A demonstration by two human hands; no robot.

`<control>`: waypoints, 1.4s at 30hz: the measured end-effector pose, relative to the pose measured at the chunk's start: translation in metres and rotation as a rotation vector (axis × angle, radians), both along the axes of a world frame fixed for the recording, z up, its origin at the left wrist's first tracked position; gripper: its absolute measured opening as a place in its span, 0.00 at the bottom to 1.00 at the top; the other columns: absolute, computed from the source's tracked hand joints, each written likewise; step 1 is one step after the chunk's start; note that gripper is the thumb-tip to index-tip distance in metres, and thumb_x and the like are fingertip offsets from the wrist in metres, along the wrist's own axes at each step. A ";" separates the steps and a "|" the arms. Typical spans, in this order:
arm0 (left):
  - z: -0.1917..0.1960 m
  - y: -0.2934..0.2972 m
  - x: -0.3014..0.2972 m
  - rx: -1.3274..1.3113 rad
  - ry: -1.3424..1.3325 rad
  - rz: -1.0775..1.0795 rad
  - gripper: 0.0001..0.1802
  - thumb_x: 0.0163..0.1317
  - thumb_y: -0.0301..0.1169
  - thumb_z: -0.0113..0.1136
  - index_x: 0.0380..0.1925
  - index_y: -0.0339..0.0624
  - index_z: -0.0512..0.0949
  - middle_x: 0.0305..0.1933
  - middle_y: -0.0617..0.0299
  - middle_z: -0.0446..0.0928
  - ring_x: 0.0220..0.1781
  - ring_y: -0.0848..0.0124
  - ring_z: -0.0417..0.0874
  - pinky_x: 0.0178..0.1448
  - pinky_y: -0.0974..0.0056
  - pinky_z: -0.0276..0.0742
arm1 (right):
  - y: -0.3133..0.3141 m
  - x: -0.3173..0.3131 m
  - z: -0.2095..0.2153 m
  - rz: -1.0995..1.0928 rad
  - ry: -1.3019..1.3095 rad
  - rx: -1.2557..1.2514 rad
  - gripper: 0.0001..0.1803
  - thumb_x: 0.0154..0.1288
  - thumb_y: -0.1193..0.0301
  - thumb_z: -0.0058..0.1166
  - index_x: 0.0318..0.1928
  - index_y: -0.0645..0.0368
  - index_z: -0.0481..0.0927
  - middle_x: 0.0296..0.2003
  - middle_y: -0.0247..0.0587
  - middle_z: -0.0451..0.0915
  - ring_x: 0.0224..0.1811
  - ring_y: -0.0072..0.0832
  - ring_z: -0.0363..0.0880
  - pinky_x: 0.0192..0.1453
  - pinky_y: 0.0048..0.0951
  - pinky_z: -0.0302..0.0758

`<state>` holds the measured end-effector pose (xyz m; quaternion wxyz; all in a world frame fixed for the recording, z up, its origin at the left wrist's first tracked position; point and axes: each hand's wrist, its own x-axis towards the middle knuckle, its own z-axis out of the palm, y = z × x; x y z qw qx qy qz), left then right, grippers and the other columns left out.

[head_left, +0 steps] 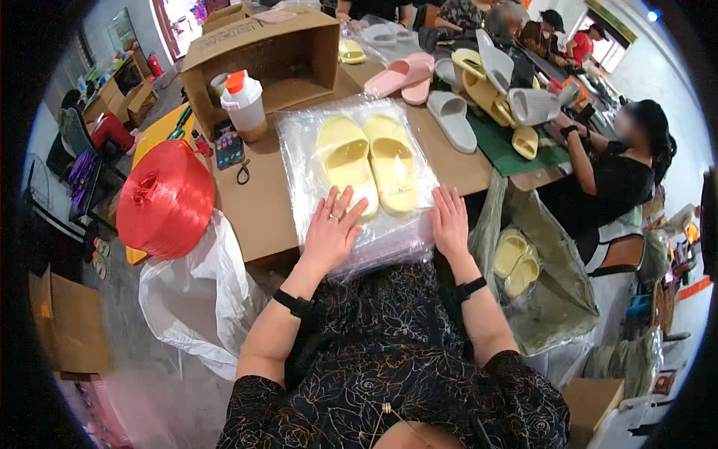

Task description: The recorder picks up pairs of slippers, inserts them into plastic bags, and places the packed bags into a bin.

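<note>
A pair of pale yellow slide sandals (393,157) lies side by side on a stack of clear plastic bags (303,161) at the table's front edge. My left hand (333,228) rests flat with fingers spread, its fingertips at the heel of the left sandal. On the other side, my right hand (450,224) lies with outstretched fingers on the right edge of the plastic, a little apart from the right sandal. Neither hand grips anything. Whether the sandals are inside the top bag or on it, I cannot tell.
Left of the bags are a cardboard box (262,56), a white bottle with an orange cap (243,108) and a roll of red plastic twine (166,196). Pink slides (404,75) and grey slides (452,120) lie beyond. An open sack (553,277) holds yellow slides; a co-worker (617,172) sits right.
</note>
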<state>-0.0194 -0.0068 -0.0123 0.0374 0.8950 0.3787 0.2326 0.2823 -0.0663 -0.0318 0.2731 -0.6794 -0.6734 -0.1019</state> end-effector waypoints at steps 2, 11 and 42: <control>0.001 -0.002 -0.002 -0.031 0.003 0.005 0.31 0.69 0.39 0.54 0.72 0.63 0.64 0.80 0.58 0.53 0.81 0.51 0.48 0.80 0.43 0.49 | -0.001 -0.003 0.005 -0.018 -0.004 0.025 0.28 0.70 0.61 0.50 0.65 0.61 0.71 0.70 0.52 0.66 0.74 0.53 0.58 0.78 0.52 0.52; 0.006 -0.004 0.001 -0.013 0.001 0.006 0.30 0.70 0.41 0.53 0.72 0.61 0.64 0.81 0.58 0.52 0.81 0.50 0.48 0.80 0.44 0.50 | 0.027 -0.108 0.067 0.236 0.356 0.144 0.28 0.66 0.60 0.58 0.61 0.64 0.73 0.59 0.51 0.73 0.63 0.51 0.70 0.65 0.47 0.69; 0.004 -0.014 -0.003 0.078 -0.194 0.179 0.45 0.58 0.48 0.66 0.71 0.42 0.61 0.77 0.28 0.44 0.79 0.32 0.41 0.78 0.37 0.44 | 0.161 -0.120 0.035 -0.087 0.035 0.023 0.13 0.64 0.62 0.52 0.33 0.59 0.79 0.23 0.47 0.83 0.26 0.42 0.85 0.31 0.43 0.79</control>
